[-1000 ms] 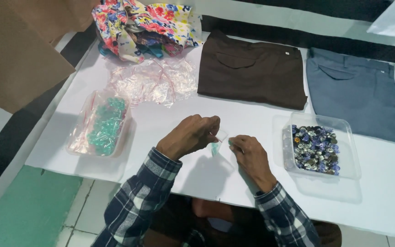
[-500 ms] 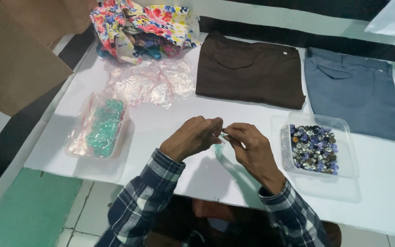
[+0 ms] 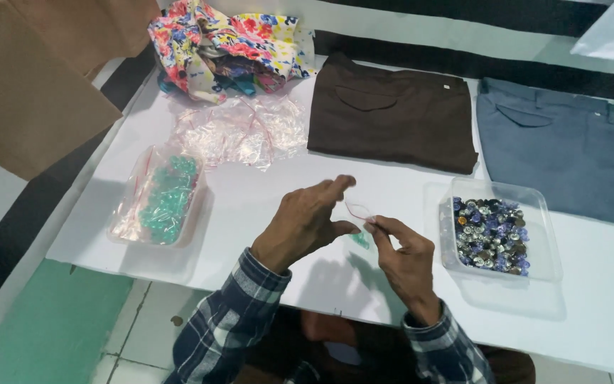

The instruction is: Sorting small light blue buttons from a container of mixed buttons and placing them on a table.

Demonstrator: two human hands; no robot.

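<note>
Brown paper (image 3: 30, 92): over the far left corner of the table (image 3: 605, 313), partly off it.
Green beads tray (image 3: 158, 203): clear tray near the left edge, a bag of green beads inside.
Floral cloth (image 3: 229, 46): bunched at the far edge, left of the middle.
Empty bags (image 3: 239, 131): heap of clear small bags with red strips, just in front of the floral cloth.
Left hand (image 3: 303, 224): raised above the table near the front edge, thumb and forefinger curled toward each other, touching the small bag.
Small bag (image 3: 360, 213): clear, red strip at the mouth, held between the 2 hands above the table; a few green beads show at its bottom.
Right hand (image 3: 406, 256): fingertips pinching the small bag's edge.
Brown trousers (image 3: 392, 114): folded flat at the far edge, middle.
Button tray (image 3: 495, 231): clear tray of blue and silver buttons, just right of the right hand.
Blue trousers (image 3: 559, 153): folded, at the far right.
</note>
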